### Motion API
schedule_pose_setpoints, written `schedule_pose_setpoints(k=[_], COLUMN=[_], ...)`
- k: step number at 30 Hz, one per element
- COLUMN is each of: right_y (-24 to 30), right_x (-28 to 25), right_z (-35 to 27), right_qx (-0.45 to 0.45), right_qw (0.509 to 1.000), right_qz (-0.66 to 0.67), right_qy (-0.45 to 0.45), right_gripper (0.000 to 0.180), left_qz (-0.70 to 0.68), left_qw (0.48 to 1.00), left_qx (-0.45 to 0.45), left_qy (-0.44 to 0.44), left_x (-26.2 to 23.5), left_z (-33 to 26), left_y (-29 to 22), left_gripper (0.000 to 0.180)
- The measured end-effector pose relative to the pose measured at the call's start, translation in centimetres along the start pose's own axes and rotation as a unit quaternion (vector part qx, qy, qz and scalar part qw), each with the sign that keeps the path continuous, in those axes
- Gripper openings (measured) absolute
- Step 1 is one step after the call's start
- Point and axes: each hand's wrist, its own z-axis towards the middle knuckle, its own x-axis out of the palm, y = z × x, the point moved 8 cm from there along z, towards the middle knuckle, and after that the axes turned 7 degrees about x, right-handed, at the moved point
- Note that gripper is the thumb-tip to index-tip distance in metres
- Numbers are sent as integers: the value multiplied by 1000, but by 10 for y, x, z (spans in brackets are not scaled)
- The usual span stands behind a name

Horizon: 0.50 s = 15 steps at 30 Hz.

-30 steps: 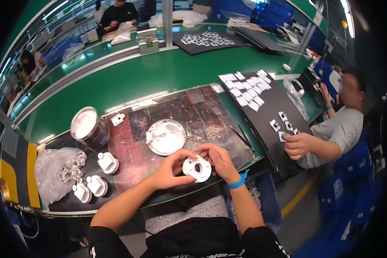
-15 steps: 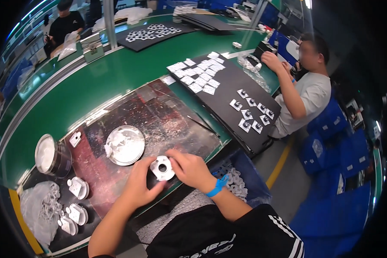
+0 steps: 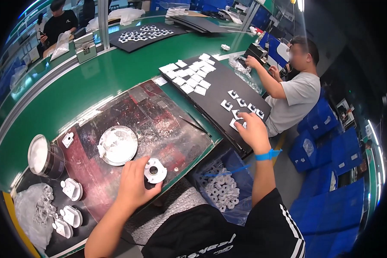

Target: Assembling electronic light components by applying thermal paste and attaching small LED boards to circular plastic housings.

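My left hand (image 3: 132,182) grips a round white plastic part (image 3: 160,173) with a dark hole in its middle, held over the front edge of the work mat. My right hand (image 3: 254,134), with a blue band at its wrist, reaches over the near end of a black board (image 3: 210,103). Its thumb and fingers are apart, close above small white square plates with black centres (image 3: 227,105). Some plates are partly hidden beneath the fingers. Farther up the board lie many plain white squares (image 3: 196,77).
On the mat sit a round metal lid (image 3: 124,146) with white paste, a tin (image 3: 51,159), several white assemblies (image 3: 71,189) and a plastic bag (image 3: 28,210). A blue bin of white parts (image 3: 221,189) stands below the table edge. A co-worker (image 3: 296,96) sits at the right.
My right hand has left the white part and moved right, over the plates on the black board. My left hand keeps hold of the part. The whole view has shifted slightly.
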Motion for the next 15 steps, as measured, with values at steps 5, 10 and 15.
schedule_pose_setpoints(k=[5, 10, 15], right_y=[-5, 49, 165], right_x=[18, 2, 12], right_z=[10, -7, -69], right_qx=[7, -53, -136], right_qw=[993, 961, 811], right_qz=[56, 250, 521], right_qy=[101, 106, 228], right_gripper=[27, 27, 33], left_qz=[32, 32, -76], left_qw=[999, 995, 985], left_qx=[-24, 39, 87], left_qy=[13, -81, -126], left_x=[-10, -38, -45], left_z=[-3, 6, -2], left_y=[4, -15, -22], left_gripper=[82, 72, 69])
